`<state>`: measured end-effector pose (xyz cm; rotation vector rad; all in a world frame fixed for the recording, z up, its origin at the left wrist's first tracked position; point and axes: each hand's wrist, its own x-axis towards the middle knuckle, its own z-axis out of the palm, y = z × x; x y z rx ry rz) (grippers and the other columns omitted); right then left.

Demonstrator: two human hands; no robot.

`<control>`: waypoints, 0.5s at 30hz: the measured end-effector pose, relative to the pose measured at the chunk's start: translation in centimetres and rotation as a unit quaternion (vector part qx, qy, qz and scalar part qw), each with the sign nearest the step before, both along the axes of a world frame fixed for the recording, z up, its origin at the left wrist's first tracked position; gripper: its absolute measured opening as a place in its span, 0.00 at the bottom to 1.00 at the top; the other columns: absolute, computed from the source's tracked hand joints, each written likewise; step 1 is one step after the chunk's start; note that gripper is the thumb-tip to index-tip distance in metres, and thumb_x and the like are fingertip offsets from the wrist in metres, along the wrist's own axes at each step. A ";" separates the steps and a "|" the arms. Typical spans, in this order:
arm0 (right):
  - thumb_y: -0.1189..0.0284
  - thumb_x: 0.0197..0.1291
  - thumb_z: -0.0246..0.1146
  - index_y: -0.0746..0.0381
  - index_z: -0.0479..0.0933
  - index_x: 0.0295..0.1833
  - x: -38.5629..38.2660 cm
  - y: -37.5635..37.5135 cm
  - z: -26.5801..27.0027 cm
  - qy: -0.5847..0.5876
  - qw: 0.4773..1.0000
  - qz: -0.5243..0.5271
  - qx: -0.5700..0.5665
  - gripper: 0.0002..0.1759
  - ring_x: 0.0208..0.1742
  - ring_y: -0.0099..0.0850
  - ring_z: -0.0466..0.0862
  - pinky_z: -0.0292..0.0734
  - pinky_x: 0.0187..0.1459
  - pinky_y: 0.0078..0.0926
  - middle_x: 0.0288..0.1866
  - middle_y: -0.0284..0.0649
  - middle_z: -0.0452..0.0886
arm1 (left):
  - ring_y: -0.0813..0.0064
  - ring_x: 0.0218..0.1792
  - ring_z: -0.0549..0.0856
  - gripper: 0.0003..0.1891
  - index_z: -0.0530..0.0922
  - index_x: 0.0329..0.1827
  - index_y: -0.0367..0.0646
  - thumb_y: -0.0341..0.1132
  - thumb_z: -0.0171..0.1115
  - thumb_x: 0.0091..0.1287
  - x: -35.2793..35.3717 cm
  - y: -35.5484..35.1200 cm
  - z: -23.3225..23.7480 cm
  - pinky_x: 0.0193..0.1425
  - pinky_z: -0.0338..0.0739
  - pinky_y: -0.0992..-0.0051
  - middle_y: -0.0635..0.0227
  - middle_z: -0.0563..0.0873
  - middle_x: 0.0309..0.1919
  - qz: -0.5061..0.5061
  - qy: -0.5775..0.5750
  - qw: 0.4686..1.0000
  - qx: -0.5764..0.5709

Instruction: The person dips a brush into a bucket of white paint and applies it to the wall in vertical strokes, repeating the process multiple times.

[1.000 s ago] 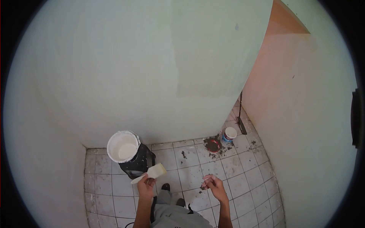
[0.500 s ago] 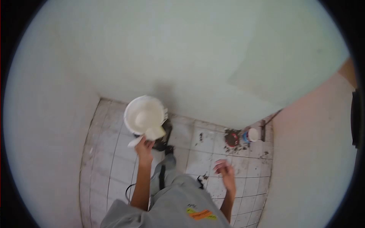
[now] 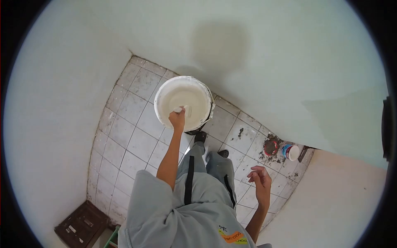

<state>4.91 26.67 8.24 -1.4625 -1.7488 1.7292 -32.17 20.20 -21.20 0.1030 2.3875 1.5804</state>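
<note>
- Your left hand [image 3: 177, 120] is pinching the pale handle of the brush [image 3: 178, 109], with the fingers closed together around it.
- The brush is inside the mouth of the white bucket [image 3: 159, 100], just in front of your left hand; its far end is at the cream paint [image 3: 178, 96], but how deep it goes I cannot tell.
- The bucket is around the fingers of your left hand, and its rim is spotted with paint. It is near the pale wall [image 3: 285, 58], which is beyond it.
- Your right hand [image 3: 260, 184] is in the air above the tiled floor [image 3: 140, 124], well apart from the bucket. Its fingers are loosely bent and a little spread, with the thumb near them.
- Ahead of your right hand, a red round thing [image 3: 271, 147] lies on the floor, with dark debris [image 3: 262, 155] around it.
- Just to the right of this red thing is a small tub [image 3: 293, 153] with a white top and a blue and red side.
- Behind your left hand, at the far left, is a dark brown box [image 3: 80, 225] on the floor.
</note>
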 end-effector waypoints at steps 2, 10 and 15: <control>0.75 0.69 0.54 0.67 0.76 0.49 -0.8 0.9 -0.5 -0.006 1.000 0.015 -0.012 0.09 0.34 0.22 0.78 0.75 0.38 0.21 0.31 0.37 0.80 | 0.65 0.35 0.90 0.11 0.88 0.42 0.40 0.32 0.69 0.58 0.3 0.0 -4.7 0.42 0.81 0.69 0.55 0.90 0.33 0.005 -0.023 0.999 -0.038; 0.75 0.69 0.54 0.67 0.76 0.49 -0.3 1.9 -1.0 -0.051 0.997 -0.030 -0.052 0.09 0.33 0.23 0.77 0.74 0.38 0.22 0.31 0.36 0.79 | 0.59 0.37 0.90 0.13 0.88 0.45 0.43 0.36 0.69 0.58 1.4 1.1 -6.9 0.44 0.81 0.66 0.53 0.89 0.34 -0.042 -0.005 0.992 -0.123; 0.75 0.69 0.54 0.67 0.76 0.49 0.0 2.4 -0.8 -0.071 0.994 -0.049 -0.061 0.09 0.33 0.23 0.77 0.74 0.38 0.22 0.32 0.36 0.80 | 0.57 0.37 0.89 0.14 0.88 0.47 0.45 0.37 0.68 0.58 1.1 1.6 -8.4 0.45 0.81 0.64 0.52 0.89 0.34 -0.063 -0.010 0.986 -0.152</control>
